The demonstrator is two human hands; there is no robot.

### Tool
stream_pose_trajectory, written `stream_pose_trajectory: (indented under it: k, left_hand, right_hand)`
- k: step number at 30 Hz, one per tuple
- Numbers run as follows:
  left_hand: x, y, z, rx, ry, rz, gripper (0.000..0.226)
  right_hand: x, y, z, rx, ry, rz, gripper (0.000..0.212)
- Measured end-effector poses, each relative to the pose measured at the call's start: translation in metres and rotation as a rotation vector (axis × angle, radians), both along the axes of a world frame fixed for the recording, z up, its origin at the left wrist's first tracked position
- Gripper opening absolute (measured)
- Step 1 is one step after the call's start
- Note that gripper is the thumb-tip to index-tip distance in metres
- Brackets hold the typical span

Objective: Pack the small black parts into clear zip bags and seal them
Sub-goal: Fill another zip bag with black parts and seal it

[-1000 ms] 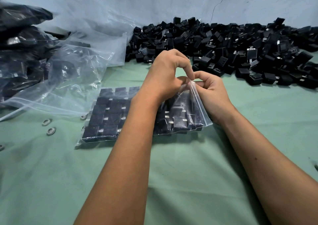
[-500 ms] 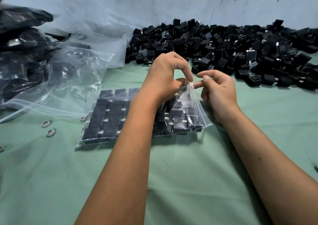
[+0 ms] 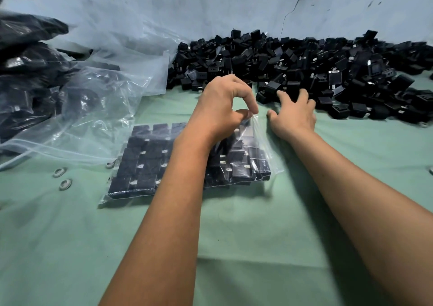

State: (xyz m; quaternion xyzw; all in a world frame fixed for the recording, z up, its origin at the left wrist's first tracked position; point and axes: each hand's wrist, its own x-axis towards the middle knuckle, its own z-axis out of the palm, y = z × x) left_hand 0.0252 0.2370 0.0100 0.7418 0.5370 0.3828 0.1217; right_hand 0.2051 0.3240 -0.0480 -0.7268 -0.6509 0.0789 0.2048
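A clear zip bag [image 3: 262, 151] full of small black parts lies flat on the green cloth at the centre. My left hand [image 3: 222, 109] pinches the bag's upper right corner between thumb and forefinger and lifts it a little. My right hand [image 3: 293, 113] is off the bag, fingers spread, its fingertips at the near edge of the big heap of loose black parts [image 3: 304, 71] along the back wall. It holds nothing that I can see.
Empty clear bags [image 3: 93, 109] lie crumpled at the left. Behind them, filled bags of black parts [image 3: 25, 71] are stacked at the far left. Two metal washers [image 3: 62, 178] lie on the green cloth [image 3: 234, 247].
My right hand has let go of the bag's corner and moved right and away toward the heap. My left hand still pinches the corner.
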Motion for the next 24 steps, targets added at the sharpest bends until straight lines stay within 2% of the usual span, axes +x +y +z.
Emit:
stream_pose_trajectory:
  k: [2, 6, 7, 9, 13, 17, 20, 24]
  left_hand:
    - [-0.001, 0.000, 0.000, -0.005, -0.007, -0.001, 0.022]
    - [-0.001, -0.001, 0.000, -0.014, -0.020, -0.003, 0.021]
    - [0.000, -0.002, 0.000, -0.017, -0.020, -0.004, 0.021]
    - [-0.001, -0.002, 0.000, -0.021, -0.024, -0.004, 0.021]
    - [-0.002, -0.003, 0.000, -0.015, -0.041, -0.003, 0.022]
    - [-0.005, -0.003, -0.002, -0.003, -0.053, -0.005, 0.024]
    - [-0.007, -0.001, -0.003, -0.004, -0.058, -0.004, 0.025]
    - [-0.007, 0.000, -0.003, 0.011, -0.054, 0.000, 0.026]
  right_hand:
    - [-0.002, 0.003, -0.002, 0.047, 0.007, 0.024, 0.050]
    - [-0.003, -0.006, -0.002, 0.216, 0.128, 0.068, 0.017]
    - [-0.002, -0.010, -0.001, 0.238, 0.153, 0.083, 0.015]
    - [-0.003, -0.018, 0.000, 0.255, 0.263, 0.155, 0.022]
    - [0.000, -0.038, -0.001, 0.207, 0.674, 0.279, 0.051]
    - [0.016, -0.046, 0.002, 0.152, 1.104, 0.437, 0.054]
    - [0.023, -0.048, 0.009, 0.044, 1.138, 0.616, 0.045]
    - [0.012, -0.050, 0.015, -0.067, 1.009, 0.765, 0.038]
